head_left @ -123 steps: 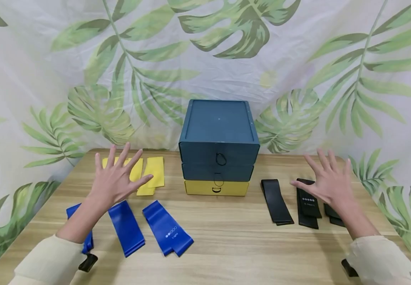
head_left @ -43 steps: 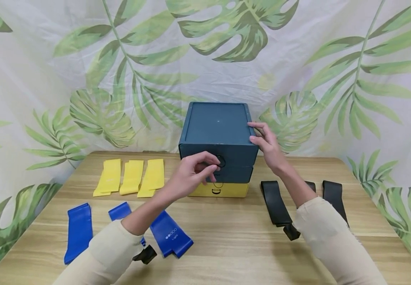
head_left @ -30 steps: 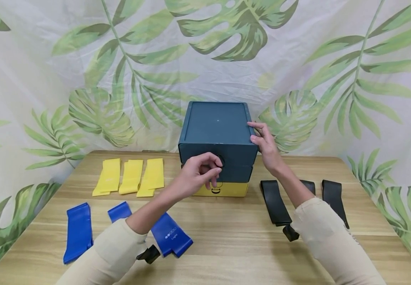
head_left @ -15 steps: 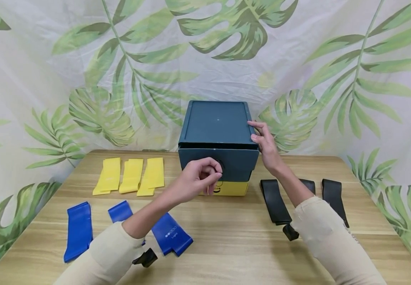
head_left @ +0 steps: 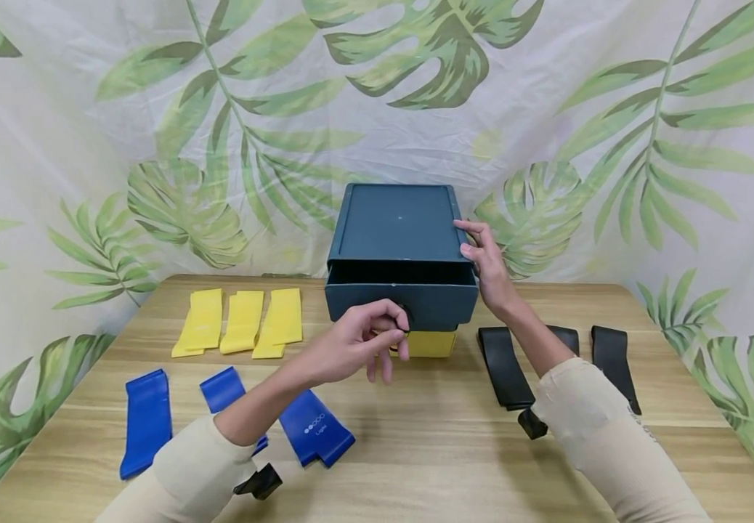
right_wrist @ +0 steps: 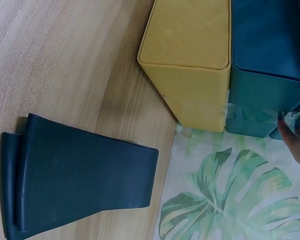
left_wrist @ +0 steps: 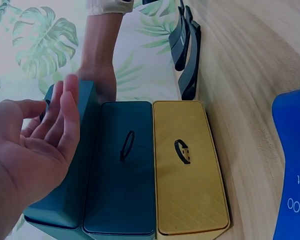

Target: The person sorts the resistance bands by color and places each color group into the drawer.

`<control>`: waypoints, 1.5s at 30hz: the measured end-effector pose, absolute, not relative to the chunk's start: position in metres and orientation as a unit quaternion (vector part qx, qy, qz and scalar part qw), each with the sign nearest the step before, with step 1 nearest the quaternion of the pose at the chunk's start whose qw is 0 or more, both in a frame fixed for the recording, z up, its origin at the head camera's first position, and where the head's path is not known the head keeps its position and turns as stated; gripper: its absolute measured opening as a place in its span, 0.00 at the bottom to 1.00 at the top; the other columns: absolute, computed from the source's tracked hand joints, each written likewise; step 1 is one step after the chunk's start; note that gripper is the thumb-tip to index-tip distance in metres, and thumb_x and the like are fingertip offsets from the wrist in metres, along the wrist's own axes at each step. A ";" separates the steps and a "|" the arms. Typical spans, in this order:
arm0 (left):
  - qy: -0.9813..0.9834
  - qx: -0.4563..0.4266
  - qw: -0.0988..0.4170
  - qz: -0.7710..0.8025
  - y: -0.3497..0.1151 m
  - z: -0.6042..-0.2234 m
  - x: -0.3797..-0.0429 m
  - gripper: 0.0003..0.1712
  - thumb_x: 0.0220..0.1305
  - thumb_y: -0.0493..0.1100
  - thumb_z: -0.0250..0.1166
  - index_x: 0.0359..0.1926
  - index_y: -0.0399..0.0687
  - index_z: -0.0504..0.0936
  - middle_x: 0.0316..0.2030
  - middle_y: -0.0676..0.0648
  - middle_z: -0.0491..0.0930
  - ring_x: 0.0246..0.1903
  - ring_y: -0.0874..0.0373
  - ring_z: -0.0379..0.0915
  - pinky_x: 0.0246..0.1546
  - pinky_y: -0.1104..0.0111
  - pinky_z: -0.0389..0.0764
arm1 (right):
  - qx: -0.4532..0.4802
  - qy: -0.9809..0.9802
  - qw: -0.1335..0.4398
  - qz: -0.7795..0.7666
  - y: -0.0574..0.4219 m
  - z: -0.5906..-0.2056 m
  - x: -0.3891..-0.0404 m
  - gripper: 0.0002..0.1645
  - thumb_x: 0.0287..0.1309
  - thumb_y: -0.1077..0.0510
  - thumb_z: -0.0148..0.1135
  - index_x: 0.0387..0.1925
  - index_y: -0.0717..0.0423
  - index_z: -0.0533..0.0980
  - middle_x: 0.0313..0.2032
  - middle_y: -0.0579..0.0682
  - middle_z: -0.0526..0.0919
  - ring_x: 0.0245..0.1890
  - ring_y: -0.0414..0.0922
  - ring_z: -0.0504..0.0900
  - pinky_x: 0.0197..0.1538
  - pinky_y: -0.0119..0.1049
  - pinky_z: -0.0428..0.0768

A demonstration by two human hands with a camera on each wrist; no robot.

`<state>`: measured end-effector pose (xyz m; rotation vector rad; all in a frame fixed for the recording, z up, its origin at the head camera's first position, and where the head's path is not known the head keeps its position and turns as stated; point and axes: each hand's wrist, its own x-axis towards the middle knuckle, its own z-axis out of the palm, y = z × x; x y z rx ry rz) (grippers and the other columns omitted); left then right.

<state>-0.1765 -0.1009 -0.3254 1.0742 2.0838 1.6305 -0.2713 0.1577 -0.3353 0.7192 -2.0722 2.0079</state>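
Note:
A stack of drawers stands at the table's back: a top blue drawer (head_left: 351, 299) slid partly out, a closed middle blue drawer (left_wrist: 121, 185) and a closed yellow drawer (left_wrist: 190, 200) at the bottom. My left hand (head_left: 364, 338) pinches the black loop pull (left_wrist: 45, 107) of the top drawer between thumb and fingers. The opening behind its front looks dark; its inside is mostly hidden. On the right side of the stack's blue top (head_left: 399, 218), my right hand (head_left: 491, 272) rests with relaxed fingers along the edge, partly seen in the right wrist view.
Yellow resistance bands (head_left: 241, 321) lie folded at the left back, with blue bands (head_left: 145, 421) in front, one marked "Light" (head_left: 317, 430) and one partly under my left forearm. Black bands (head_left: 504, 369) lie at right. A leaf-patterned cloth (head_left: 272, 109) hangs behind the table.
From resting apart over the table, both hands went to the stack. In the last half second my left hand has pulled the top drawer further toward me; the right hand stayed on the edge.

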 end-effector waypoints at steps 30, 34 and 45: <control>0.601 0.496 0.185 0.599 -0.110 -0.338 -0.154 0.07 0.80 0.30 0.49 0.51 0.27 0.70 0.33 0.25 0.80 0.25 0.43 0.83 0.21 0.61 0.85 | 0.231 -0.700 0.094 0.669 0.157 -0.338 -0.271 0.37 0.66 0.53 0.45 0.72 0.68 0.59 0.78 0.62 0.52 0.73 0.61 0.59 0.73 0.66 0.54; 0.607 0.489 0.193 0.596 -0.111 -0.337 -0.151 0.07 0.80 0.30 0.49 0.51 0.28 0.70 0.33 0.25 0.80 0.25 0.43 0.83 0.22 0.62 0.85 | 0.230 -0.703 0.095 0.666 0.157 -0.338 -0.271 0.37 0.66 0.53 0.45 0.72 0.67 0.59 0.78 0.62 0.52 0.73 0.62 0.60 0.73 0.67 0.54; 0.653 0.477 0.184 0.559 -0.124 -0.327 -0.145 0.11 0.79 0.32 0.54 0.57 0.32 0.75 0.36 0.33 0.84 0.29 0.51 0.85 0.25 0.61 0.86 | 0.232 -0.711 0.102 0.656 0.157 -0.339 -0.271 0.37 0.67 0.53 0.44 0.72 0.67 0.59 0.78 0.63 0.53 0.73 0.62 0.58 0.73 0.69 0.52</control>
